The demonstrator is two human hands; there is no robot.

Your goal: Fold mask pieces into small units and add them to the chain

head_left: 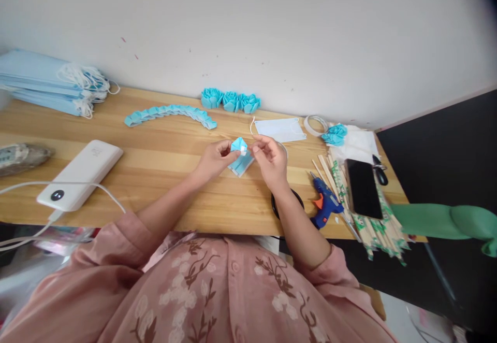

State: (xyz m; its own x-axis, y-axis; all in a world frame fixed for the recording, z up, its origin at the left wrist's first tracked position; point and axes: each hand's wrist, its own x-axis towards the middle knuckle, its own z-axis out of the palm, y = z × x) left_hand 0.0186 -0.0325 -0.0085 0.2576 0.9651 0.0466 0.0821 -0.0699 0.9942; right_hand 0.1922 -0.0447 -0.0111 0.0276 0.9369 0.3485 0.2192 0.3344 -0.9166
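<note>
My left hand (215, 157) pinches a small folded blue mask piece (238, 144), which has a white patch on its lower right side. Close to the right edge of that piece is my right hand (272, 160), its thumb and forefinger brought together; whatever is between them is too small to make out. Pleated blue mask material (243, 164) shows just below the folded piece, and I cannot tell whether the two are joined. Behind my hands lies a flat pale blue face mask (280, 129) with white ear loops.
Blue folded flowers (231, 101) and an arc of folded pieces (171, 111) lie toward the wall. Stacked masks (42, 81) and a white power bank (81, 174) are left. At right are a blue glue gun (325, 200), a tape roll (316, 125), chopsticks (382, 237) and a phone (363, 187).
</note>
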